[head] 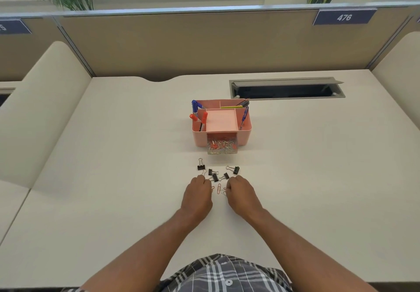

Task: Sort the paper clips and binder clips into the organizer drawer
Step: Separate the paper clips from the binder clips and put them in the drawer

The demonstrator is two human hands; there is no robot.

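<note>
A pink desk organizer (244,132) stands mid-desk, its clear drawer (222,147) pulled out toward me and holding many paper clips. Several black binder clips (201,167) lie scattered in front of the drawer, another (236,169) to the right. A few orange paper clips (218,188) lie between my hands. My left hand (198,191) rests curled on the desk, fingertips at a paper clip by its thumb. My right hand (238,191) is curled too, fingers pinched on a paper clip (224,192).
Markers and pens stand in the organizer's upper compartments (197,110). An open grey cable tray (286,88) is set into the desk at the back right. A beige partition (204,42) closes off the far edge; curved side dividers flank the desk.
</note>
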